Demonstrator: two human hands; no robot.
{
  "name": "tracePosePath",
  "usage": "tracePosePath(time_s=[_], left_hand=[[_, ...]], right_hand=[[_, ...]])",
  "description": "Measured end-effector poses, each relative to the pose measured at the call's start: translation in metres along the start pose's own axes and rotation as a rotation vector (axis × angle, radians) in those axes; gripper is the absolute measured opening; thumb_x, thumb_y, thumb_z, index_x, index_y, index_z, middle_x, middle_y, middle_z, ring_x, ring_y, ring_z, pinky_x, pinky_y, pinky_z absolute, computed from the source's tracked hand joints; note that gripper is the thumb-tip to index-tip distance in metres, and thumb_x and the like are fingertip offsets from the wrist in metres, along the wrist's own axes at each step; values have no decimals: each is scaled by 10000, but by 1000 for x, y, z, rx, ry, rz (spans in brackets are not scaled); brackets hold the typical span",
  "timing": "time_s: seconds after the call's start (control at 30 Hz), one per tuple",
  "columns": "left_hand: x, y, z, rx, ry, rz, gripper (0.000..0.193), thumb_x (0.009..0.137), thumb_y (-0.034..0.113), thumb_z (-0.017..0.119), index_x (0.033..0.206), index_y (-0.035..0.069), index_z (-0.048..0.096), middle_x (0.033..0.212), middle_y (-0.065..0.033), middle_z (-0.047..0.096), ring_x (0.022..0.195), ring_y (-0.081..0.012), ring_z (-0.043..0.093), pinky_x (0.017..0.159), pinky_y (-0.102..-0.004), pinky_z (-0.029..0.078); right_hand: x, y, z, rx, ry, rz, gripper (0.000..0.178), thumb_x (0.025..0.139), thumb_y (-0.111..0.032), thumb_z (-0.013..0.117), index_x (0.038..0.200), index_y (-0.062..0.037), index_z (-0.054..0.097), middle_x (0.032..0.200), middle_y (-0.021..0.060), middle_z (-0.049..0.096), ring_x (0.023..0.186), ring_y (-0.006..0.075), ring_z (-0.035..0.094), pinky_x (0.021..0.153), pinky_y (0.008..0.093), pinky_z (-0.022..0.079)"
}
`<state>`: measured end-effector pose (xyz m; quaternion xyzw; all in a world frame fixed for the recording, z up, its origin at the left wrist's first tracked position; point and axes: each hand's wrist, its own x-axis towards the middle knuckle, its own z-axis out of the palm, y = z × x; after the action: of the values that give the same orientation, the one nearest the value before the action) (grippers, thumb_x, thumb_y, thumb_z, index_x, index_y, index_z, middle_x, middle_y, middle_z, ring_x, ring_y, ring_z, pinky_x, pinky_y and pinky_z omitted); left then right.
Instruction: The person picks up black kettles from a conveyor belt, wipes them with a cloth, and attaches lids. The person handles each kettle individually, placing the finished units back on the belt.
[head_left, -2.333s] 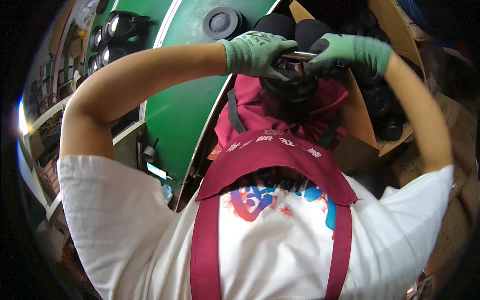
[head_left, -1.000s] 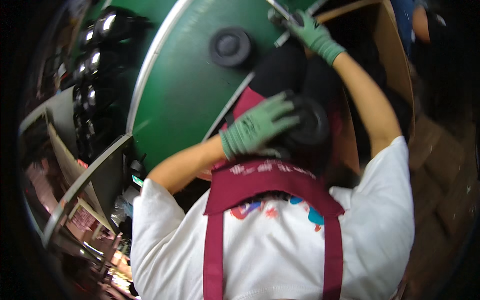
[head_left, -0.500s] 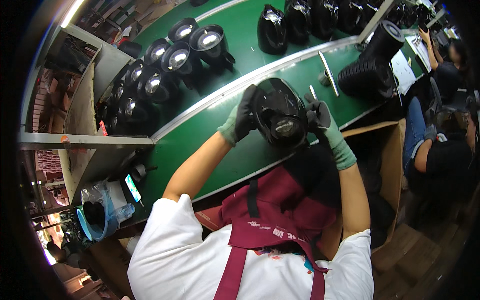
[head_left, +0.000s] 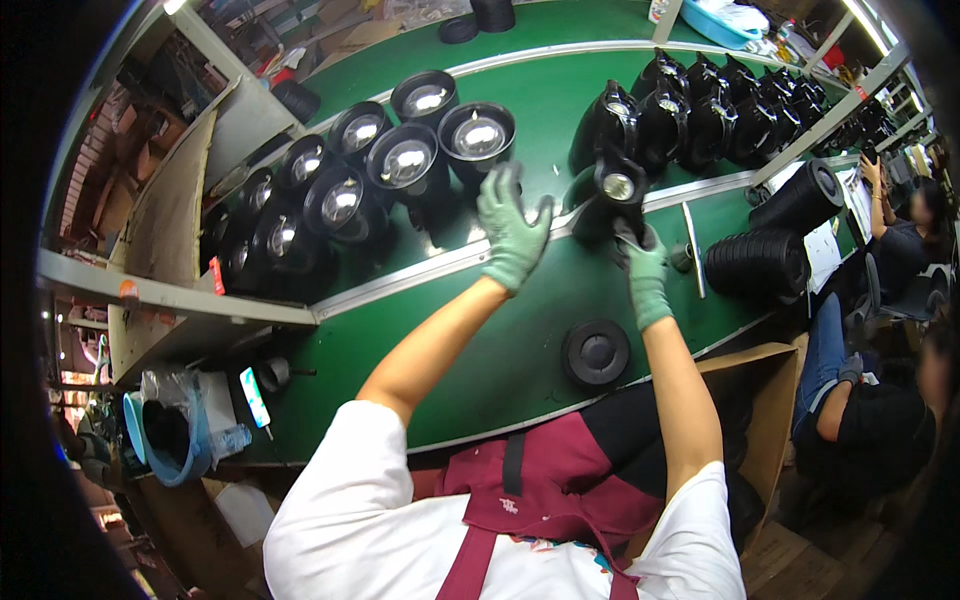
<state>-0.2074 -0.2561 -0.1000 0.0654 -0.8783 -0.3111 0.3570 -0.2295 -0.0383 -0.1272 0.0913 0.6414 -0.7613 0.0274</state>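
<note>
Our right hand [head_left: 645, 275] grips the black lamp housing [head_left: 612, 190] at the conveyor belt's [head_left: 520, 90] near edge; our left hand [head_left: 512, 232] hovers spread and empty beside it. We judge this the set-down step, which calls for letting go once it stands steady

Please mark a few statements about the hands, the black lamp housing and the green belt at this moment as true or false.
1. The right hand holds a black lamp housing at the edge of the green belt. True.
2. The left hand grips the same housing. False: it is open, fingers spread, beside the housing and apart from it.
3. Both hands wear green gloves. True.
4. A round black cap lies on the green table near the person's body. True.
5. The belt carries no other housings. False: rows of black housings stand on it, left and right of the hands.
</note>
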Motion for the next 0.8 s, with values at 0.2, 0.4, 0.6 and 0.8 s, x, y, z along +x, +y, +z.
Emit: tracePosePath(time_s=[0.2,0.4,0.6,0.8], left_hand=[[62,-72,-50,38,-334,-195,670,789,264,771,1378,70,517,1379,-218,468,1244,-424,520,1049,-481,458],[56,-88,-40,78,-211,-60,435,734,205,767,1119,23,682,1185,-202,586,1099,-395,599,957,-453,506],[22,-27,-159,-234,-480,171,205,691,55,691,893,54,661,1048,-134,617,1010,-341,625,870,-422,519],[-11,26,-209,-792,-1016,131,420,731,34,687,1150,19,678,1363,-166,531,1183,-240,581,1004,-353,474]], right_hand=[[74,-3,117,-102,-10,-1,334,821,-360,869,882,-130,634,620,-75,479,474,63,409,439,258,342],[86,-14,105,-307,30,149,827,777,-501,856,1342,-39,467,1085,126,629,804,217,635,676,370,573],[-65,-71,45,-1333,-558,-876,974,854,-536,685,1598,-83,248,1634,254,223,1533,386,187,1251,506,146],[-185,-116,-13,-1011,-1043,-1151,546,729,-199,764,1245,-124,601,1555,200,385,1334,404,499,1051,502,467]])
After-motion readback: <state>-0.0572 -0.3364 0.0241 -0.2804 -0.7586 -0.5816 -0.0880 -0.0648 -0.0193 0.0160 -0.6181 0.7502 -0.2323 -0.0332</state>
